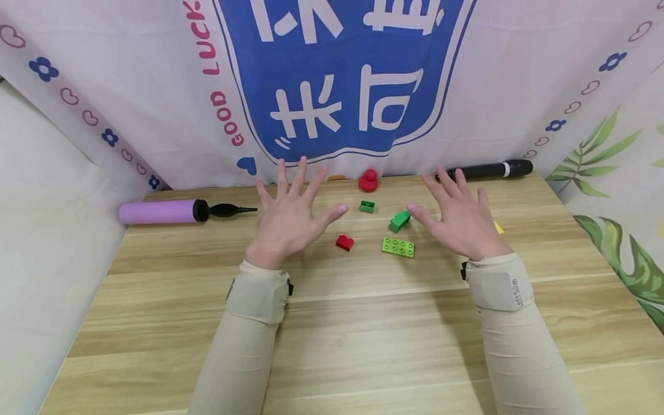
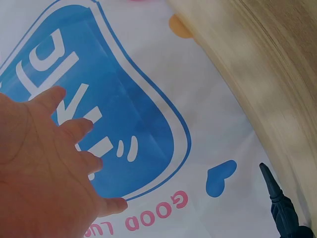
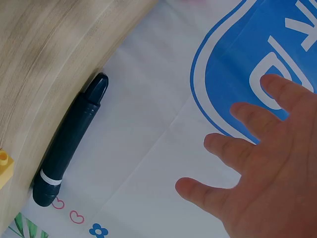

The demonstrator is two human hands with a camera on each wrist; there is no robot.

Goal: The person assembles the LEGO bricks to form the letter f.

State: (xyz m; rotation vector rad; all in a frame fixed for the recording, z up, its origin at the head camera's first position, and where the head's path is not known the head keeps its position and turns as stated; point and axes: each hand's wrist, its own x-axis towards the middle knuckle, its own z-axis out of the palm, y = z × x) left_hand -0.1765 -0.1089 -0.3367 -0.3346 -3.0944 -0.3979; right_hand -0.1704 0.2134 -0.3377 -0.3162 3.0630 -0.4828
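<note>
Gripping nothing, left hand [image 1: 290,216] and right hand [image 1: 461,218] are hovering splayed on either side of the lime-green eight-stud brick [image 1: 398,247], bright-green brick [image 1: 399,222] lying just beyond it, any pickup seemingly calling for lowering and pinching.

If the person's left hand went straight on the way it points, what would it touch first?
Probably the hanging cloth, near its blue panel; nothing shows between it and the left hand, though depth is unclear.

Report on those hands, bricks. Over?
Left hand, right hand: spread, empty. Red brick, lime brick untouched on table. Head view: right hand partly hides yellow brick.
</note>
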